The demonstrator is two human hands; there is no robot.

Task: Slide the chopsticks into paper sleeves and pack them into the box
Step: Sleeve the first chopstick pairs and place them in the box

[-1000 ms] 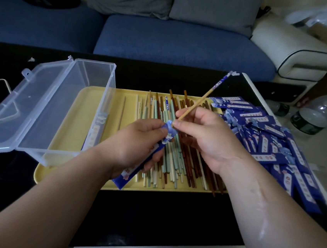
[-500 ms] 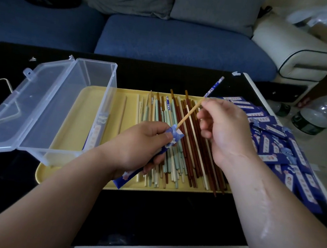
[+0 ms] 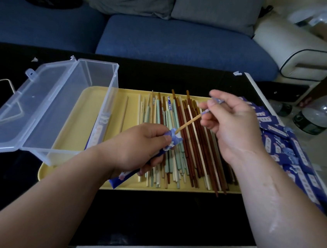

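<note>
My left hand [image 3: 136, 145] is gripping a blue printed paper sleeve [image 3: 169, 141], mouth open beside my thumb. My right hand [image 3: 233, 127] is pinching a pale wooden chopstick [image 3: 189, 122], its tip meeting that mouth. Left of my left hand, bare yellow plastic tray [image 3: 132, 104] is lying before the open clear plastic box [image 3: 60, 103].

The chopstick [image 3: 189, 123] is sliding deeper into the paper sleeve [image 3: 169, 142]
Less of its shaft is showing above the sleeve's mouth, its patterned tip is dropping lower, and the right hand [image 3: 232, 129] is moving away from the mouth, up to pinching the top end.
</note>
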